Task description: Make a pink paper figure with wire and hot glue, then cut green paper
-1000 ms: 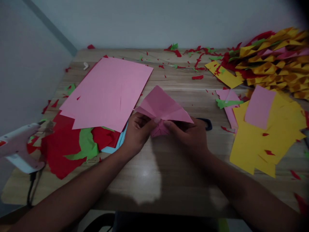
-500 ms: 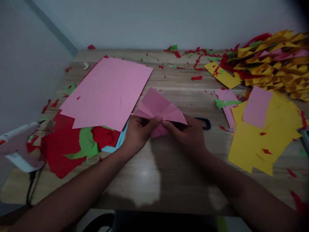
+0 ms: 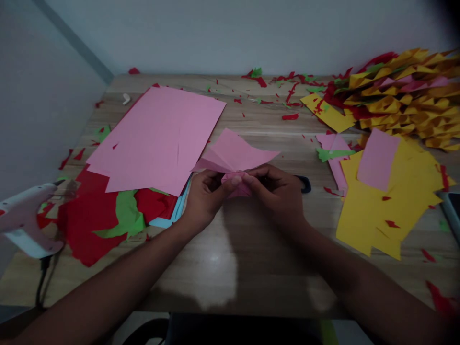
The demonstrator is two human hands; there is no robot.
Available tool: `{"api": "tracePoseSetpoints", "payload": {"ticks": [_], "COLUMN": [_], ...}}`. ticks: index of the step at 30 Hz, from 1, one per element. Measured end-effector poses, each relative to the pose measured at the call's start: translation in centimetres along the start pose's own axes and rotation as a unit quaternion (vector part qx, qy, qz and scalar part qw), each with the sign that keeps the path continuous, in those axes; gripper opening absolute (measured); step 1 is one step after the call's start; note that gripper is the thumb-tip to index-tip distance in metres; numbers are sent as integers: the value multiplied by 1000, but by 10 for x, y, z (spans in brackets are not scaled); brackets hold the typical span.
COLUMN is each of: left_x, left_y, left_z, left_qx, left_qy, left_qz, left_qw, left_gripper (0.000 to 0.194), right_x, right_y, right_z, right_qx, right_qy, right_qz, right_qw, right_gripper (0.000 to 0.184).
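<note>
A creased piece of pink paper (image 3: 233,151) is held above the middle of the table, its upper part fanned out flat and its lower part gathered into small folds. My left hand (image 3: 206,196) pinches the folds from the left, thumb on the near side. From the right, my right hand (image 3: 276,191) pinches the same folds, its thumb close to the other thumb. The fingers behind the paper are partly hidden. Just past my right hand, a dark loop-shaped handle (image 3: 305,184) shows on the table.
Large pink sheets (image 3: 158,139) lie left, over red paper (image 3: 89,220) and a green scrap (image 3: 127,213). A glue gun (image 3: 28,215) with a cord stands far left. Yellow sheets (image 3: 384,206) lie right; a folded yellow paper pile (image 3: 406,100) sits behind. Red scraps (image 3: 290,117) litter the table.
The pink paper's near part has been folded in and gathered beneath the thumbs, and its upper part has opened flatter. Both hands keep their grip; the view has shifted slightly.
</note>
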State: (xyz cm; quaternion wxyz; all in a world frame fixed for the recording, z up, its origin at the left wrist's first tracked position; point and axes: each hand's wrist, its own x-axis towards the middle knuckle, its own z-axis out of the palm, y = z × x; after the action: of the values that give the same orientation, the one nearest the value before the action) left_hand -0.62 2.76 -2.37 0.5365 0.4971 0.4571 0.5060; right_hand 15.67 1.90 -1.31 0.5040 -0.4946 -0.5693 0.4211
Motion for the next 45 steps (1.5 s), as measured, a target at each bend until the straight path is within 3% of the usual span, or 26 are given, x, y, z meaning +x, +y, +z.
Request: {"api": "tracePoseSetpoints", "payload": {"ticks": [5, 8, 14, 19, 24, 33, 45], "left_x": [-2, -3, -1, -3, -5, -7, -8], "left_y": [-4, -4, 1, 5, 7, 10, 6], "left_z": [-1, 1, 3, 2, 1, 3, 4], "left_qx": [-38, -48, 8, 11, 25, 49, 16], "left_qy": [15, 3, 4, -20, -44, -43, -29], "left_qz": [-35, -40, -15, -40, -57, -68, -60], "left_qw": [999, 998, 1000, 999, 997, 996, 998], "left_gripper": [31, 23, 18, 17, 22, 34, 29], "right_x": [-1, -1, 0, 0, -1, -2, -2], "right_y": [2, 2, 1, 1, -2, -5, -11], "right_z": [0, 0, 0, -1, 0, -1, 1], "right_qx": [-32, -38, -3, 15, 98, -19, -112], "right_qy": [9, 11, 12, 13, 39, 67, 70], "right_qz": [-9, -5, -1, -4, 8, -8, -43], "right_qw": [999, 999, 1000, 1000, 994, 998, 990], "right_gripper": [10, 11, 10, 10, 15, 11, 9]}}
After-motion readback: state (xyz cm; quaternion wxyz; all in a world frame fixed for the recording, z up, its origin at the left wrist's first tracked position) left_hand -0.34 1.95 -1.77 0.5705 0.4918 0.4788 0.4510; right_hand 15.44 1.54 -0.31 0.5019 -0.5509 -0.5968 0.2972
